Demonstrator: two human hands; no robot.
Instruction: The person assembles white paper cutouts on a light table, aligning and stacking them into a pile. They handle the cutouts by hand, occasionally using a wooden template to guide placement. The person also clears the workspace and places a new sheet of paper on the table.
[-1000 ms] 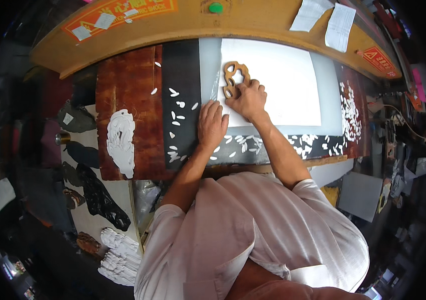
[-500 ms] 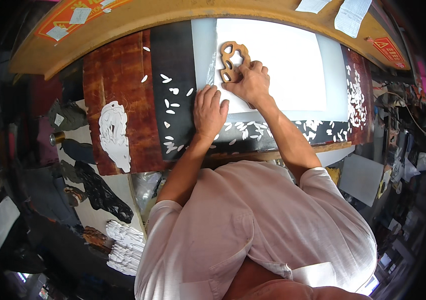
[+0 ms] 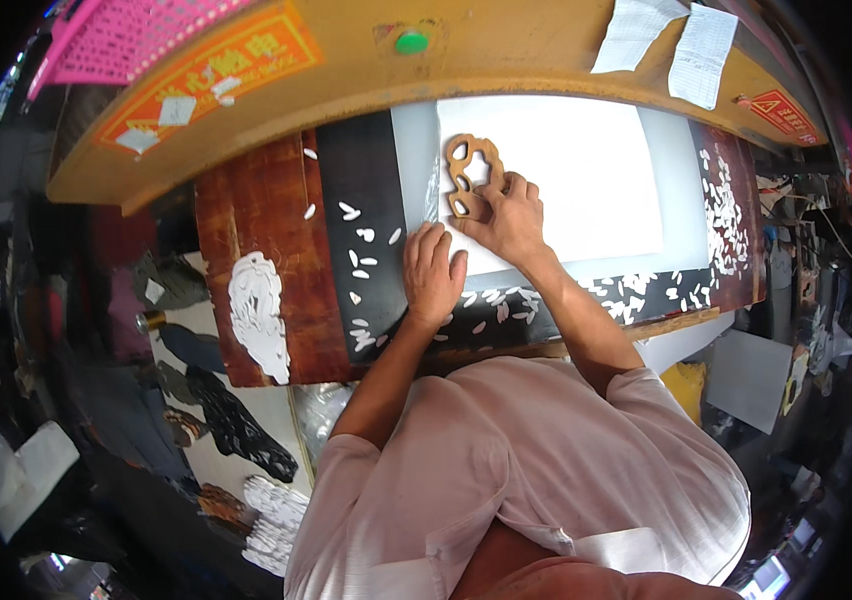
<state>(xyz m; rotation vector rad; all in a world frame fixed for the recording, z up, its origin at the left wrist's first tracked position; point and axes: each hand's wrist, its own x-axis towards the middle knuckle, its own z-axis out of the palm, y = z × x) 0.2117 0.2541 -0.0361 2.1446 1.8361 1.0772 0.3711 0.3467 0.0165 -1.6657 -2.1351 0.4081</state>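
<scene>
A brown cutting die (image 3: 491,152) with several shaped openings lies on a white sheet (image 3: 586,170), close to the sheet's left edge. The fingers and thumb of my right hand (image 3: 514,224) close on the die's lower right side. My left hand (image 3: 434,278) rests by the sheet's lower left corner, fingers stretched out and lying flat, holding nothing. Under the sheet is a pale translucent board (image 3: 681,190), which lies on a black pad (image 3: 361,175). Small white cut pieces (image 3: 626,292) are scattered over the pad. The die's lower right part is hidden by my right hand.
A yellow machine beam (image 3: 346,105) with a green button (image 3: 411,42) spans the far side, above the table. On the reddish-brown tabletop (image 3: 256,200) at left sits a stack of white cut shapes (image 3: 259,310). More stacked white pieces (image 3: 274,525) stand lower left.
The view has tilted up, so more of the beam, its button and a pink basket show. My hands and the die keep nearly the same places on the sheet.
</scene>
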